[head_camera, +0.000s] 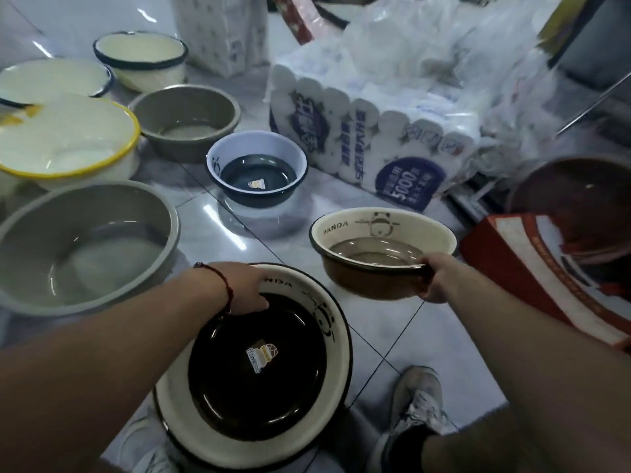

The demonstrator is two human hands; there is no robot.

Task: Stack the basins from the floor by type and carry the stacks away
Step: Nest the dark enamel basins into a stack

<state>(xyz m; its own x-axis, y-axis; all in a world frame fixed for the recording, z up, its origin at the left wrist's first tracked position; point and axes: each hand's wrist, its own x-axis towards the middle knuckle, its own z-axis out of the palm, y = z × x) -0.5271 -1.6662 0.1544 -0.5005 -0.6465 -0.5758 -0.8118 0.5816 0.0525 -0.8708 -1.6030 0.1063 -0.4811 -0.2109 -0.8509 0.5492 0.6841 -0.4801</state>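
Note:
My left hand (244, 291) grips the far rim of a large cream panda basin with a dark bottom (252, 373), low in the middle of the view. My right hand (438, 278) grips the near rim of a smaller brown panda basin (375, 247), lifted and tilted above the tiles. On the floor sit a blue-rimmed panda basin (256, 172), two grey plastic basins (78, 244) (186, 121), a yellow-rimmed white basin (65, 141) and two dark-rimmed cream basins (140, 59) (51, 80).
A large wrapped pack of paper rolls (382, 138) stands behind the basins. A red box (546, 268) and a dark red basin (580, 192) lie at the right. Another white pack (222, 32) stands at the back. My shoe (413, 414) is on the tiles.

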